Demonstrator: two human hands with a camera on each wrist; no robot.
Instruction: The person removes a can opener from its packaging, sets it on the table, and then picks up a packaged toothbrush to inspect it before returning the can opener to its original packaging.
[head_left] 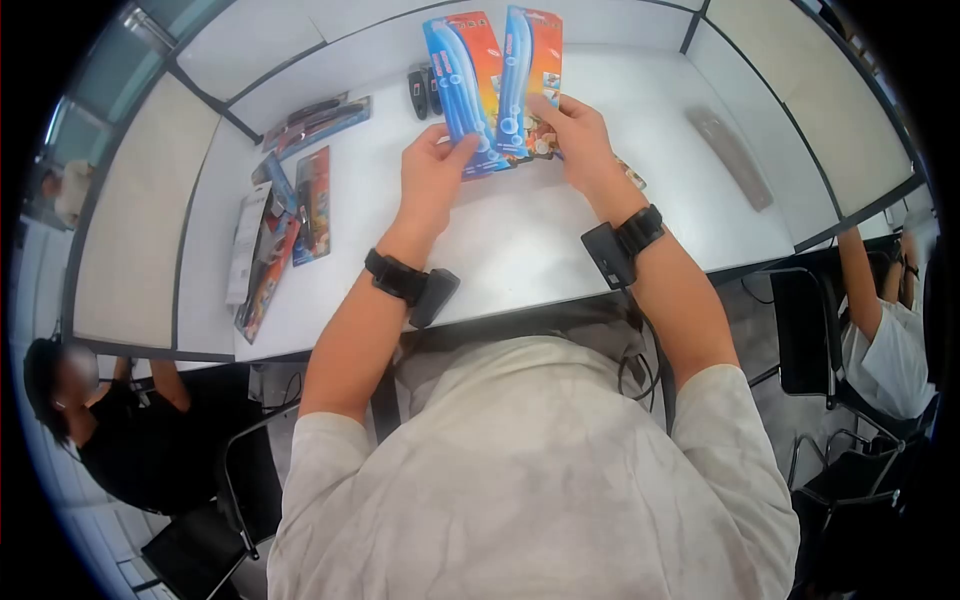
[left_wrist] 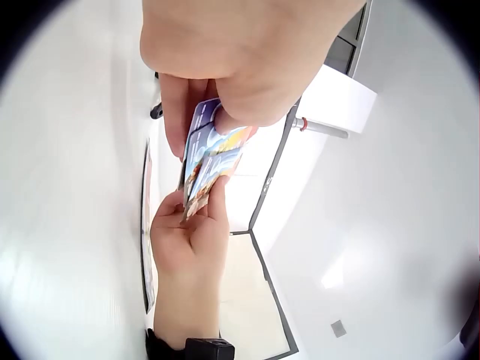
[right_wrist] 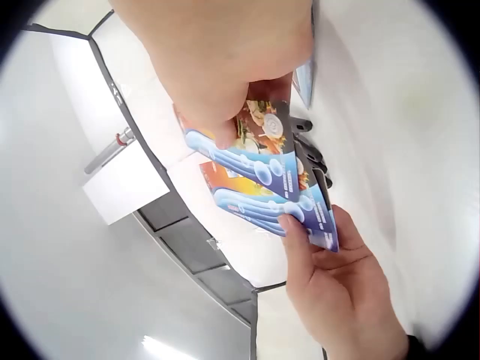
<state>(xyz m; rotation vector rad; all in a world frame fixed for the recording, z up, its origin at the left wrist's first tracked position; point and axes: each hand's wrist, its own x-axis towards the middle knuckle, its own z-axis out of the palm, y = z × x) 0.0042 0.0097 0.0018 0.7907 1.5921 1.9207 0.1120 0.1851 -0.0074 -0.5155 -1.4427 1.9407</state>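
Note:
Two blue-and-orange printed backing cards are held up side by side over the white table [head_left: 510,230]. My left hand [head_left: 430,185] pinches the left card [head_left: 465,85] at its lower edge, thumb on the printed face. With its thumb on the front and fingers behind, my right hand [head_left: 585,140] grips the right card [head_left: 530,60] near its lower right side. In the right wrist view the right card [right_wrist: 262,169] partly overlaps the left card [right_wrist: 311,217]. Both prints show blue wave shapes and pictures of food.
Black-handled items [head_left: 418,95] lie behind the cards. At the table's left are several carded packs [head_left: 314,205] with dark contents. A clear plastic tray [head_left: 732,158] lies at the right. Low partition panels [head_left: 150,220] surround the table; other people sit either side.

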